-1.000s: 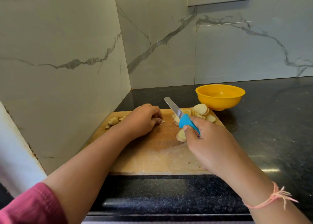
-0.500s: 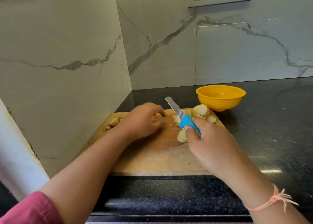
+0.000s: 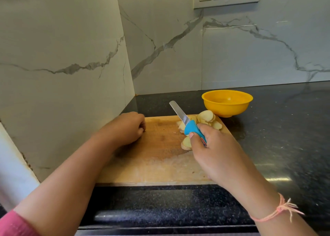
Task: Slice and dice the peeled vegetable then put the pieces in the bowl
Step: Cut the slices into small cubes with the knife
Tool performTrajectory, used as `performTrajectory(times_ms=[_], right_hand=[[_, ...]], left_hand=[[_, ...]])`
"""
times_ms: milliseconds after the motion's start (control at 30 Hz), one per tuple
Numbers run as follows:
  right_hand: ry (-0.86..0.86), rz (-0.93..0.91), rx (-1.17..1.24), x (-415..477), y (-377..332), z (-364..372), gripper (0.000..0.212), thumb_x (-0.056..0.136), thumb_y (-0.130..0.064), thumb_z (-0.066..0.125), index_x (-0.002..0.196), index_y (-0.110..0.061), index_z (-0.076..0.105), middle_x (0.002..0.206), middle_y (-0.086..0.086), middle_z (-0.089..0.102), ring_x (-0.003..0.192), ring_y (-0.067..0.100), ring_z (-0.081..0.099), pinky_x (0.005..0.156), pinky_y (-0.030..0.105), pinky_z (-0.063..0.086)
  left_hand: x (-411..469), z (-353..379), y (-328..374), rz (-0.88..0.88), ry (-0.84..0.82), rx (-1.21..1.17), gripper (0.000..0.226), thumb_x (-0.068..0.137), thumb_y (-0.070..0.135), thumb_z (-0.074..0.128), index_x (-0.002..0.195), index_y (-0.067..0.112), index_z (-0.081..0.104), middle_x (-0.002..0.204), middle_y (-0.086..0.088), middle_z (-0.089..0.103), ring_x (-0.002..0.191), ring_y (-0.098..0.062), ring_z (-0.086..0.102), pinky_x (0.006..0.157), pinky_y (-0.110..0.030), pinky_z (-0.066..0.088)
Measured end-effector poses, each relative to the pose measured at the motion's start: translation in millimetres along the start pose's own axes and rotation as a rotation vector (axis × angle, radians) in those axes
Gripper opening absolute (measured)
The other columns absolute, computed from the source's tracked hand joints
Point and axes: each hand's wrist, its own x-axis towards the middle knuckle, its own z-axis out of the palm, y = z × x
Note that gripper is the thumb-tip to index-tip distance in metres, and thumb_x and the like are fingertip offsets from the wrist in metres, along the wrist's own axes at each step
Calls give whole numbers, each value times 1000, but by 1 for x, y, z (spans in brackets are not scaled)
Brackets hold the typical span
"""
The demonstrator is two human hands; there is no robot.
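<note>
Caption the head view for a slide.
Right hand grips a blue-handled knife near vegetable slices on the wooden board; left hand curled at its left edge; yellow bowl empty.

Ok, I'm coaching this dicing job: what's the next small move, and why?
Probably the left hand should reach across to the slices and draw a few to the middle of the cutting board. They lie undiced in a heap at its far right corner, the right hand holds the knife lifted off the wood, and the bowl looks empty.
</note>
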Motion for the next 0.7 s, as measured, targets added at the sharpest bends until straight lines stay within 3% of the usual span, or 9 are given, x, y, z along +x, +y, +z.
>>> performTrajectory(times_ms=[100, 167, 300, 433, 500, 700], right_hand=[[-8, 37, 110, -1, 0, -2, 26, 99, -37, 34, 116, -28, 50, 71, -7, 52, 61, 12, 56, 54, 31, 53], [29, 77, 221, -2, 2, -4, 25, 99, -36, 34, 115, -27, 52, 67, -4, 53, 57, 14, 55, 58, 38, 54], [68, 173, 394, 0, 8, -5, 30, 100, -35, 32, 125, -29, 47, 66, -4, 53, 36, 4, 50, 38, 19, 39], [61, 188, 452, 0, 10, -5, 32, 100, -36, 31, 128, -29, 44, 66, -2, 54, 33, 3, 49, 37, 15, 37], [56, 192, 473, 0, 11, -5, 32, 100, -36, 31, 128, -29, 44, 66, -1, 54, 33, 3, 49, 36, 15, 36], [76, 198, 497, 0, 13, -4, 31, 100, -35, 31, 126, -28, 47, 64, 1, 54, 32, 5, 49, 36, 17, 36]], left_hand=[[-2, -1, -14, -120, 37, -34, 15, 94, 12, 55, 104, 18, 65, 103, 3, 58, 90, -13, 56, 77, -25, 48], [0, -2, -17, -165, 97, -94, 25, 91, 3, 57, 108, 19, 65, 106, 2, 56, 91, -15, 57, 70, -24, 49], [3, -2, -7, -160, 167, -177, 39, 90, -5, 52, 119, 20, 58, 110, 0, 61, 96, -17, 58, 77, -30, 54], [5, -6, 11, -102, 193, -71, 11, 91, 29, 62, 98, 22, 66, 93, 4, 66, 78, -12, 59, 69, -28, 53], [8, -8, 21, -57, 177, -55, 17, 88, 39, 63, 85, 22, 66, 80, 4, 64, 74, -11, 57, 65, -26, 49], [22, -11, 54, 173, 52, -368, 26, 89, 27, 64, 114, 22, 60, 107, 9, 58, 95, -7, 56, 75, -10, 46]])
